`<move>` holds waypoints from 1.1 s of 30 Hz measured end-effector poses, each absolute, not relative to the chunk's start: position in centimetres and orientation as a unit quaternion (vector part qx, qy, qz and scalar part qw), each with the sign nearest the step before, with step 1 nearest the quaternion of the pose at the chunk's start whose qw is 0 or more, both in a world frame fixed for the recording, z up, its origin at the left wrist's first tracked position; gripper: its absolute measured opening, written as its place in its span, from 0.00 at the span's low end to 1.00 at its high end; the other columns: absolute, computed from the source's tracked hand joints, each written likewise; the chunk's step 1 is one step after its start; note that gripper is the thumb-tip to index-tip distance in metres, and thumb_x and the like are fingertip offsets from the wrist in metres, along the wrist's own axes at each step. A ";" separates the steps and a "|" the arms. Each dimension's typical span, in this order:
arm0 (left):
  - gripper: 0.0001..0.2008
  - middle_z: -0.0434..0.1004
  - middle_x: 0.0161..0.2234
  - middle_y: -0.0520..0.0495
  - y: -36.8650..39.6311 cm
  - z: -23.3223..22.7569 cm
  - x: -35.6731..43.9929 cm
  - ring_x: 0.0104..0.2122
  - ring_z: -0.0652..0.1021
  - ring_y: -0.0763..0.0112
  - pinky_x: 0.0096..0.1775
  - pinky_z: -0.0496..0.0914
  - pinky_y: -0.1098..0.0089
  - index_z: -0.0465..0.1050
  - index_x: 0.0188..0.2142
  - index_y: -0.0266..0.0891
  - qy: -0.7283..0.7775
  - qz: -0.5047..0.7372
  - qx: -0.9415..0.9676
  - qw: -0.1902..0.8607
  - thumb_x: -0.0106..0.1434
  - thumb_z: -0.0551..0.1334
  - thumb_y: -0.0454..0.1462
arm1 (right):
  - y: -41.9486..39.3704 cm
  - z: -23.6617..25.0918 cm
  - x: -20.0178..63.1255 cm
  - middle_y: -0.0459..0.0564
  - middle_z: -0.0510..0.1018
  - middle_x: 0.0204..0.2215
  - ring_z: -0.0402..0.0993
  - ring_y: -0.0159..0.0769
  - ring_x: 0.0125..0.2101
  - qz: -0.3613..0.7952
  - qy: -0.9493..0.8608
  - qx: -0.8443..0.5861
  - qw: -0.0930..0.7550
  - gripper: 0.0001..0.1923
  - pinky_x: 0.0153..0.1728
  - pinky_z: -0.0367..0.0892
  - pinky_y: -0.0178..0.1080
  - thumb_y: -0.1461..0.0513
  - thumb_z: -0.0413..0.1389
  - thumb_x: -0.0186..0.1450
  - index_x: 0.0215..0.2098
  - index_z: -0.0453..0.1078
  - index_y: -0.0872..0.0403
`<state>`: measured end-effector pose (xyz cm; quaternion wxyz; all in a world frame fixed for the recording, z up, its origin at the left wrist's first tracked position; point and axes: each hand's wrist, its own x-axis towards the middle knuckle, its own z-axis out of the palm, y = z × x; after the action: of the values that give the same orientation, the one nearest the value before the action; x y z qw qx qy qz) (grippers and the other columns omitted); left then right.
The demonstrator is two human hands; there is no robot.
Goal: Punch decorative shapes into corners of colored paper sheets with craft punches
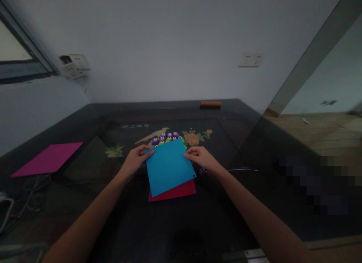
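A blue paper sheet (169, 166) is held slightly tilted over a red sheet (181, 193) that lies on the dark glass table (158, 225). My left hand (138, 157) pinches the blue sheet's upper left corner. My right hand (201, 157) grips its right edge near the top. Only a strip of the red sheet shows along the blue sheet's lower edge. Just behind the sheets stands a cluster of small purple and green punches (167, 138), partly hidden by the blue sheet.
A magenta sheet (48, 159) lies at the table's left edge, with cables (31, 191) below it. An orange block (210, 103) sits at the far edge. Wall sockets (250, 60) are behind. A wooden floor (325, 131) lies to the right.
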<state>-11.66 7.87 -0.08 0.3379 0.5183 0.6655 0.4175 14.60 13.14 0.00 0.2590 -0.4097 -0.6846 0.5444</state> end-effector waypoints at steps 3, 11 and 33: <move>0.19 0.70 0.22 0.55 7.7 0.2 -11.5 0.23 0.72 0.71 0.25 0.65 0.73 0.69 0.35 0.37 0.632 0.482 0.473 0.380 0.50 0.66 0.48 | 12.7 0.8 14.8 0.43 0.68 0.18 0.62 0.27 0.19 0.556 -0.687 -0.402 0.240 0.09 0.22 0.55 0.32 0.60 0.57 0.58 0.23 0.65 0.56; 0.26 0.78 0.41 0.41 6.8 0.3 -10.5 0.40 0.78 0.56 0.41 0.73 0.58 0.68 0.46 0.37 0.547 0.425 0.446 0.566 0.53 0.65 0.50 | 12.5 2.0 15.2 0.43 0.70 0.19 0.63 0.26 0.19 0.570 -0.637 -0.430 0.292 0.08 0.22 0.56 0.32 0.61 0.57 0.57 0.24 0.66 0.57; 0.16 0.79 0.25 0.49 5.9 0.1 -9.4 0.23 0.76 0.69 0.25 0.67 0.72 0.70 0.38 0.37 0.563 0.286 0.592 0.501 0.53 0.65 0.45 | 12.5 1.8 15.5 0.46 0.74 0.20 0.68 0.30 0.21 0.526 -0.646 -0.400 0.382 0.11 0.23 0.61 0.33 0.56 0.59 0.56 0.26 0.70 0.57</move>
<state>-9.41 5.86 0.09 0.5011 0.5919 0.5629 0.2858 15.49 12.46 1.80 0.3820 -0.4002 -0.6461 0.5259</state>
